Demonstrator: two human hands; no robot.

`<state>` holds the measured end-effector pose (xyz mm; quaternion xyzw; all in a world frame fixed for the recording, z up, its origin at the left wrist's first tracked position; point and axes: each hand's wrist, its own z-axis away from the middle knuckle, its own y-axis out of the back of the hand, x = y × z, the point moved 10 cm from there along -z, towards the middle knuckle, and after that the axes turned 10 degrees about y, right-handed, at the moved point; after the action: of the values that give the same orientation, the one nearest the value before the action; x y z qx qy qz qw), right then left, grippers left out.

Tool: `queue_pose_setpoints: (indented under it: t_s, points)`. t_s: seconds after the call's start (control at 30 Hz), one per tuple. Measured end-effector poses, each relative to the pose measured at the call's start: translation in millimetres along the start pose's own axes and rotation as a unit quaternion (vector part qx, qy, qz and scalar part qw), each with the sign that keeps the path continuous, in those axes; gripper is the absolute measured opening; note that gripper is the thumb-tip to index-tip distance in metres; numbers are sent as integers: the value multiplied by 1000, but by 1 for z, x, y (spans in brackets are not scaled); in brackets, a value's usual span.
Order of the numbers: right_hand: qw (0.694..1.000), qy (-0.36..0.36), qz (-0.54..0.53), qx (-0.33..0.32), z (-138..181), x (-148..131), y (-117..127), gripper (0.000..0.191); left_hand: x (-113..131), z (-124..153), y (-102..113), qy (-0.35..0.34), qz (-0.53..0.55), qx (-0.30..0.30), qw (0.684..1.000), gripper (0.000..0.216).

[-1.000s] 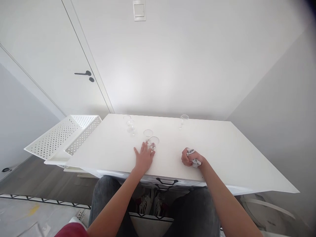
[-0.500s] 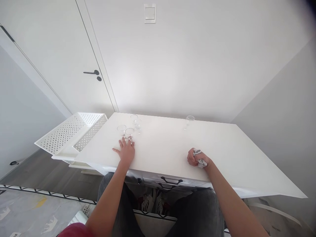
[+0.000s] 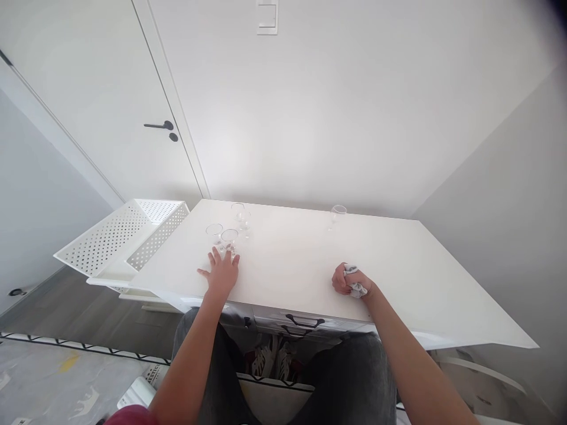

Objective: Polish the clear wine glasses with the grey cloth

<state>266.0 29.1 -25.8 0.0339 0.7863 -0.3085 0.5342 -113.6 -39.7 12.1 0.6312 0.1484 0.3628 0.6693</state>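
Note:
My left hand (image 3: pixel 221 271) lies flat on the white table (image 3: pixel 301 265) with its fingers spread, the fingertips at the foot of a clear stemmed glass (image 3: pixel 229 239). A second glass (image 3: pixel 214 232) stands just left of that one, and a third glass (image 3: pixel 239 213) is farther back. A lone glass (image 3: pixel 337 213) stands near the table's far edge. My right hand (image 3: pixel 349 280) rests near the front edge as a fist closed on a crumpled grey cloth (image 3: pixel 354 287).
A white perforated basket (image 3: pixel 119 242) sits off the table's left end. A door with a dark handle (image 3: pixel 159 126) is at the back left. A drawer with a black handle (image 3: pixel 305 323) is under the front edge, above my knees.
My left hand slid to the left along the table with the two near glasses, which now stand close to the left end. My right hand stayed put with the cloth.

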Motion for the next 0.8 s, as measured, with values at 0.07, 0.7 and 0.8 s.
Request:
queue_pose_setpoints:
  t_s: [0.07, 0.7, 0.8]
  points:
    - [1000, -5, 5, 5, 0, 0, -1, 11, -1, 12, 12, 0, -26, -12, 1000, 64]
    - [1000, 4, -16, -18, -4, -3, -3, 8, 192, 106, -20, -380, 26, -64, 922, 49]
    - [1000, 1, -19, -10, -5, -3, -1, 6, 247, 100, -68, -460, -16, -92, 883, 55]
